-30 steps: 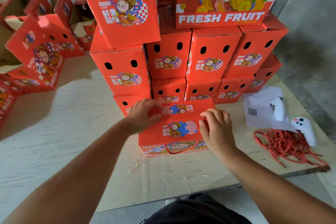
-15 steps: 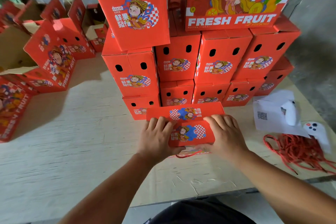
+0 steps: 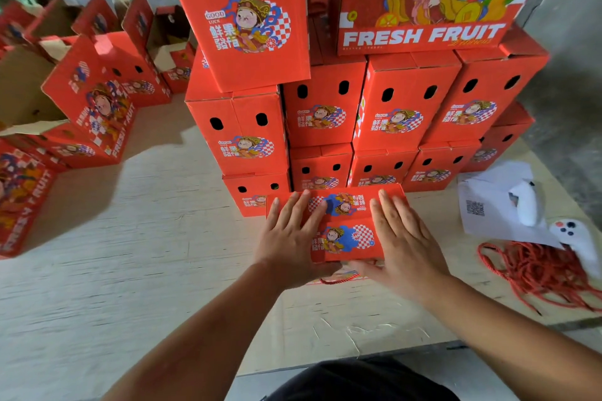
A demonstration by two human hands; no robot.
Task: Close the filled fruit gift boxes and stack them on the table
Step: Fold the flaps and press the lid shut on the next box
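Observation:
A red fruit gift box (image 3: 342, 231) stands on the table (image 3: 130, 270) in front of me, its two lid flaps folded down flat. My left hand (image 3: 290, 238) lies flat on the left part of the lid, fingers straight and spread. My right hand (image 3: 400, 238) presses flat on the right part, its thumb at the box's near edge. A red cord handle (image 3: 338, 280) hangs out below the near edge. Behind the box rises a stack of closed red gift boxes (image 3: 325, 114), several rows high.
Open red boxes (image 3: 94, 107) with raised flaps stand at the left. At the right lie a white sheet with a QR code (image 3: 488, 205), two white controllers (image 3: 576, 244) and a pile of red cords (image 3: 534, 273). The table's front edge is near my body.
Both hands have gone from folding the lid flaps to lying flat on top of the closed lid. The view has moved closer to the stack.

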